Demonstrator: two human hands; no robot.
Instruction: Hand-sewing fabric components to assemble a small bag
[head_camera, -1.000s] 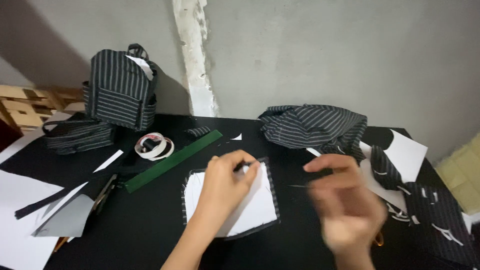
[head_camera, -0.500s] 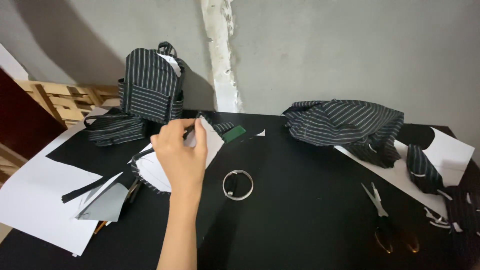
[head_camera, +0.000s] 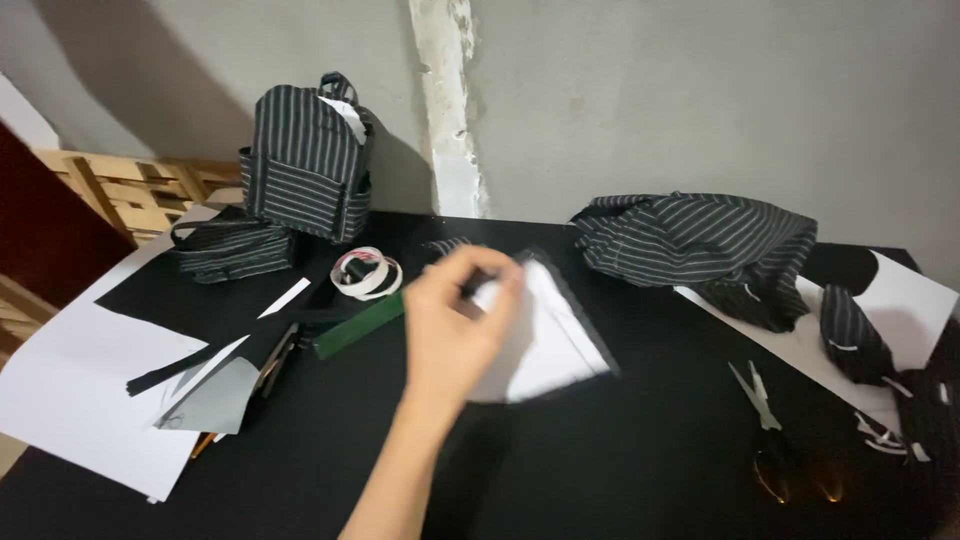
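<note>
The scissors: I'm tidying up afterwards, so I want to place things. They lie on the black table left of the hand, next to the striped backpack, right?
Not quite. The scissors do lie on the black table, but right of the hand, far from the striped backpack, as the head view shows.

Only one of your hands shows: your left hand (head_camera: 458, 325) sits near the middle of the scene, its bare forearm rising from the near edge and slanting up and a little to the right. You see the back of the hand, with the wrist held straight. Your fingers (head_camera: 497, 283) curl over to the far right, bunched and closed together. Motion blurs the fingertips. Your right hand is out of view.
</note>
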